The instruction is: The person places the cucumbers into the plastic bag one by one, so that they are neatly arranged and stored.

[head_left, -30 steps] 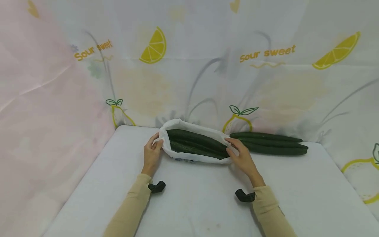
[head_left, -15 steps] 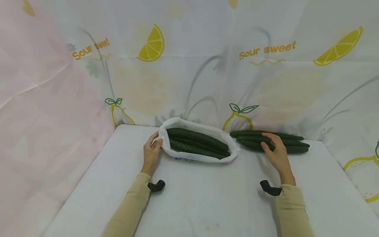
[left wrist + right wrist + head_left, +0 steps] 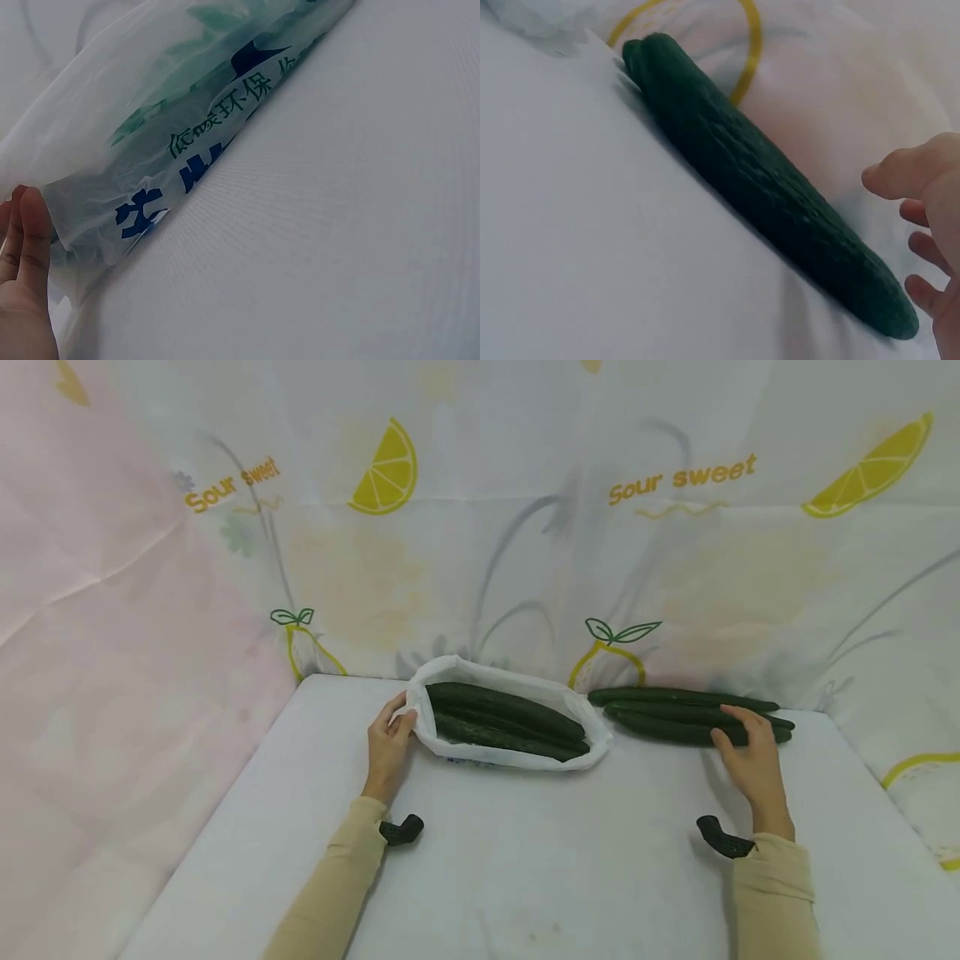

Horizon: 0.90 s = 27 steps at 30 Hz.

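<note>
A white plastic bag lies with its mouth wide, holding two dark green cucumbers. At its left end my left hand grips the bag's edge between thumb and fingers; green and blue print shows on the bag's side in the left wrist view. To the right of the bag, three more cucumbers lie side by side. My right hand is over their right end, its thumb and fingers spread apart with nothing held. The right wrist view shows this hand beside the near cucumber's tip.
A white cloth covers the table. Behind it hangs a printed curtain with lemon drawings, close to the back of the bag and cucumbers. Each wrist wears a black camera mount.
My right hand has let go of the bag's right end and moved right, over the loose cucumbers toward their far end. My left hand has stayed at the bag.
</note>
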Motion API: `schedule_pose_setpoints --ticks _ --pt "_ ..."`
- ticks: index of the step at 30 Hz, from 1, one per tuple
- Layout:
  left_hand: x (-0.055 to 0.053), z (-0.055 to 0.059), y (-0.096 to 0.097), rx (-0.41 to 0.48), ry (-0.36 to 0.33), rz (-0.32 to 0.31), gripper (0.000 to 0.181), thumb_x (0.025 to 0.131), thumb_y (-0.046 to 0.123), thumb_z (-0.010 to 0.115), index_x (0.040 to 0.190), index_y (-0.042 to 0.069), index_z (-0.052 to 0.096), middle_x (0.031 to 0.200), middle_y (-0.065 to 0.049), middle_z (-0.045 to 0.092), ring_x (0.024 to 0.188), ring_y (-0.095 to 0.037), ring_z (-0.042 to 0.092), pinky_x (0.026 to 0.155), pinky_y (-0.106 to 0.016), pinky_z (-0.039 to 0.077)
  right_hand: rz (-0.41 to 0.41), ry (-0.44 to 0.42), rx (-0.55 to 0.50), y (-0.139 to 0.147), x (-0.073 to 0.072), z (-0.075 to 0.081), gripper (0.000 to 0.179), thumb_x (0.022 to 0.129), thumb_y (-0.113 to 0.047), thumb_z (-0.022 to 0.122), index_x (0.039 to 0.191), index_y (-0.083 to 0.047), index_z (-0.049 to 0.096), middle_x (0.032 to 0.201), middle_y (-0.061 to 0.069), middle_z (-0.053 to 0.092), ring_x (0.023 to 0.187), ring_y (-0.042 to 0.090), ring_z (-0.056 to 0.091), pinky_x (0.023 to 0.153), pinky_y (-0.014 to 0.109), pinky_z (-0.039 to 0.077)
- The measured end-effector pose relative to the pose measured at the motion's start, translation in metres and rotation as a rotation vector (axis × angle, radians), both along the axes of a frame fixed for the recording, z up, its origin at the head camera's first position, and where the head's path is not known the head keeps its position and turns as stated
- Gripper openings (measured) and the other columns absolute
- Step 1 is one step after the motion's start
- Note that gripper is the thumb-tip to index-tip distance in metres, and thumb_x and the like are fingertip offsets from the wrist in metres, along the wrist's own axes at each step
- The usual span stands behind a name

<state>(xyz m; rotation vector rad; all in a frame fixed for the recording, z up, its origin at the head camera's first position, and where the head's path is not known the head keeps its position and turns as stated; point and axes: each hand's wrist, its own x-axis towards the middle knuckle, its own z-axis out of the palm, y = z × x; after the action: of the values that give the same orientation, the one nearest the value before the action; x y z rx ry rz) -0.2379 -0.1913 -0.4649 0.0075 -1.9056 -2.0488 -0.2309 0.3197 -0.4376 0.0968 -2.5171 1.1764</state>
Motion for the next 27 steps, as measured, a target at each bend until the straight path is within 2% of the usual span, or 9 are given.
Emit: schedule_pose_setpoints --ticks 5,9,14,18,21,24,27 --pt "0.008 0.012 0.003 0.012 -0.011 -0.004 0.039 0.093 0.007 0.058 0.132 0.002 0.053 0.098 -0.008 0.063 0.078 -0.003 0.06 0.067 -0.018 0.048 -0.082 -0.036 -0.079 0.02 0.009 -0.006 0.055 0.097 -0.016 0.049 0.145 0.001 0.028 0.152 0.029 0.01 0.138 0.053 0.01 0.107 0.069 0.011" --pt "0.01 0.015 0.004 -0.015 -0.015 0.002 0.039 0.094 0.007 0.057 0.132 0.002 0.052 0.1 -0.011 0.062 0.078 -0.002 0.059 0.069 -0.02 0.049 -0.072 -0.072 -0.113 0.026 0.009 -0.016 0.063 0.097 -0.022 0.048 0.149 0.0 0.018 0.155 0.026 -0.005 0.141 0.049 -0.005 0.109 0.068 0.004" --pt "0.009 0.015 0.005 -0.02 -0.026 0.003 0.039 0.094 0.008 0.057 0.132 0.003 0.053 0.102 -0.014 0.062 0.08 -0.003 0.059 0.073 -0.025 0.05 -0.068 -0.138 -0.093 0.029 0.009 -0.029 0.068 0.1 -0.031 0.043 0.151 -0.002 0.009 0.156 0.023 -0.014 0.141 0.047 -0.015 0.107 0.07 -0.001" --pt "0.009 0.016 0.005 -0.018 -0.025 0.0 0.039 0.094 0.007 0.056 0.132 0.003 0.052 0.106 -0.018 0.06 0.081 -0.003 0.059 0.073 -0.025 0.05 -0.084 -0.114 -0.081 0.029 0.008 -0.032 0.063 0.102 -0.032 0.037 0.149 0.002 0.014 0.155 0.027 -0.008 0.139 0.048 -0.018 0.107 0.069 -0.005" --pt "0.009 0.015 0.005 -0.015 -0.02 -0.002 0.039 0.094 0.006 0.056 0.133 0.002 0.051 0.109 -0.022 0.059 0.081 -0.002 0.059 0.072 -0.023 0.05 -0.112 -0.067 -0.067 0.028 0.007 -0.032 0.057 0.103 -0.029 0.033 0.145 0.007 0.023 0.153 0.033 0.003 0.139 0.052 -0.012 0.11 0.067 -0.005" --pt "0.009 0.015 0.005 -0.011 -0.021 -0.002 0.039 0.094 0.006 0.056 0.133 0.002 0.051 0.109 -0.019 0.06 0.081 -0.002 0.06 0.071 -0.019 0.05 -0.154 -0.04 -0.069 0.026 0.006 -0.03 0.053 0.104 -0.027 0.029 0.143 0.009 0.027 0.149 0.036 0.009 0.138 0.054 -0.004 0.11 0.065 -0.002" --pt "0.009 0.015 0.006 0.001 -0.019 -0.004 0.039 0.094 0.006 0.057 0.132 0.002 0.052 0.103 -0.011 0.062 0.081 -0.002 0.06 0.069 -0.018 0.049 -0.235 -0.039 -0.086 0.024 0.007 -0.03 0.05 0.104 -0.025 0.027 0.141 0.007 0.034 0.142 0.034 0.015 0.132 0.049 0.004 0.107 0.062 0.007"
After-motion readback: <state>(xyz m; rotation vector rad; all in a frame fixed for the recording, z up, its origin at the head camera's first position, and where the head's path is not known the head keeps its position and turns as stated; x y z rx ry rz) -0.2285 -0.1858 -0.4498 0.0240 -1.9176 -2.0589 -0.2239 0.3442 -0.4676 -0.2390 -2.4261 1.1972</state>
